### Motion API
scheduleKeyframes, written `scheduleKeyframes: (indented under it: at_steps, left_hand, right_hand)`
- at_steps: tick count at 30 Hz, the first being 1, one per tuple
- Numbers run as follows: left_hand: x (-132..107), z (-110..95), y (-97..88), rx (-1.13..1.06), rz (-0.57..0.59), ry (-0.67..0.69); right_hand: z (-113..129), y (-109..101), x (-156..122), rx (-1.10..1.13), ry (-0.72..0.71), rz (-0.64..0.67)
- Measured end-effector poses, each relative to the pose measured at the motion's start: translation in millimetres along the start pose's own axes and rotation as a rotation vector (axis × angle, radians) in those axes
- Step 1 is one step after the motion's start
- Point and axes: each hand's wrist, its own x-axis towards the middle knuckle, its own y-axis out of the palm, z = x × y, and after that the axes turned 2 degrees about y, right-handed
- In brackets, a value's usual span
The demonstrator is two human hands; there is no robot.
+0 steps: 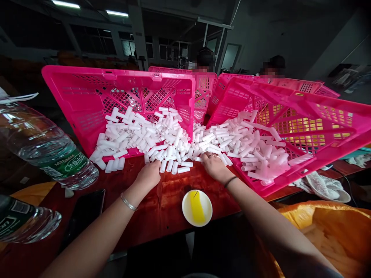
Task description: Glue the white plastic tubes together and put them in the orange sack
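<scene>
Pointing lengthwise every way, white tubes (170,151) crowd left hand (149,173) and right hand (213,166); finger pinch unclear.

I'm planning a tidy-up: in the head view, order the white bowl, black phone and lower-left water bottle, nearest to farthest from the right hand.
From the right hand:
1. White bowl: below it in view, slightly left.
2. Black phone: well to the left.
3. Lower-left water bottle: at the view's left edge, past the phone.
</scene>
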Motion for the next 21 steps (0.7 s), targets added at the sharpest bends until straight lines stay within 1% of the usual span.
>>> scheduleKeyframes:
  at_steps: [2, 5, 7, 10, 13, 15, 18, 21]
  left_hand:
    - [-1, 1, -2.7, 0.045, -0.006, -0.028]
    - [4, -7, -4.2, 0.108, -0.049, -0.03]
    - [9, -16, -3.5, 0.142, -0.065, -0.003]
    - [17, -27, -2.3, 0.183, -0.044, 0.035]
    - [23, -31, -2.3, 0.202, 0.0, 0.039]
    - [25, -30, -2.7, 0.201, 0.037, 0.025]
    - [17, -26, -4.0, 0.185, 0.095, 0.0]
    - [-5, -22, -8.7, 0.162, 0.129, -0.003]
  right_hand:
    - [-8, -6, -29, 0.076, 0.01, -0.028]
    - [-13, -7, -71, 0.388, 0.018, -0.151]
    - [-14, -2, -93, 0.613, 0.054, -0.224]
    - [-15, 13, -114, 0.799, 0.16, -0.215]
    - [-21, 29, -120, 0.921, 0.278, -0.201]
    - [-28, 35, -116, 0.963, 0.326, -0.205]
    - [-39, 34, -98, 0.986, 0.331, -0.195]
    - [-51, 25, -81, 1.032, 0.315, -0.168]
